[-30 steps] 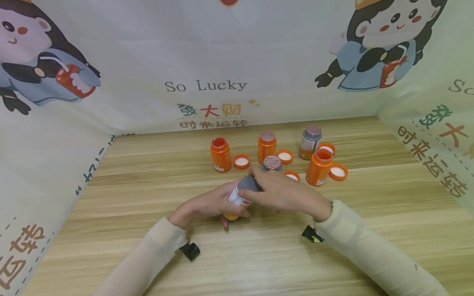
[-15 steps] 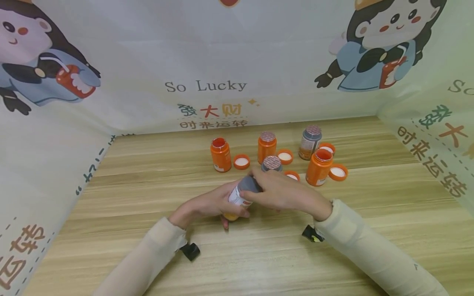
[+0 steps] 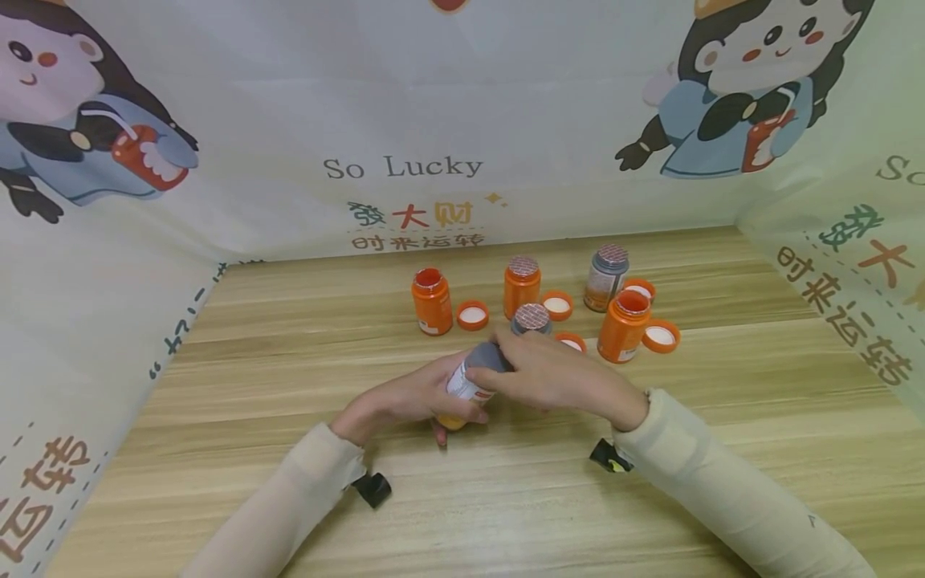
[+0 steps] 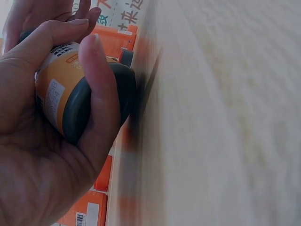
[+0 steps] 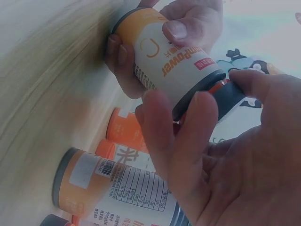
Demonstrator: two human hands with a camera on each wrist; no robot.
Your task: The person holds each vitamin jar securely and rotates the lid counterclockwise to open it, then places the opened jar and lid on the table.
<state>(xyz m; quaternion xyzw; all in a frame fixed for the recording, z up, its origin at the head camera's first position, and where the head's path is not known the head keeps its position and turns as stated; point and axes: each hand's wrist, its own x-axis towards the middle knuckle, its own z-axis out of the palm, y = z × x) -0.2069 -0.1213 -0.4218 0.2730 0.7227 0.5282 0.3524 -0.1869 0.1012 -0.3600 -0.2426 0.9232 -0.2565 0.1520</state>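
A grey supplement bottle with a white and orange label is held tilted above the wooden table. My left hand wraps its fingers and thumb round the lower body, and in the left wrist view the dark base of the bottle shows between them. At the bottle's top, my right hand grips the dark grey cap between thumb and fingers. The right wrist view shows a thin orange-red strip between cap and bottle shoulder. Beyond the right hand stands another grey bottle, partly hidden, topped with a patterned seal.
Behind the hands stand an uncapped orange bottle on the left, a sealed orange bottle, a sealed grey bottle and another uncapped orange bottle on the right. Several orange caps, including one cap, lie white side up beside them.
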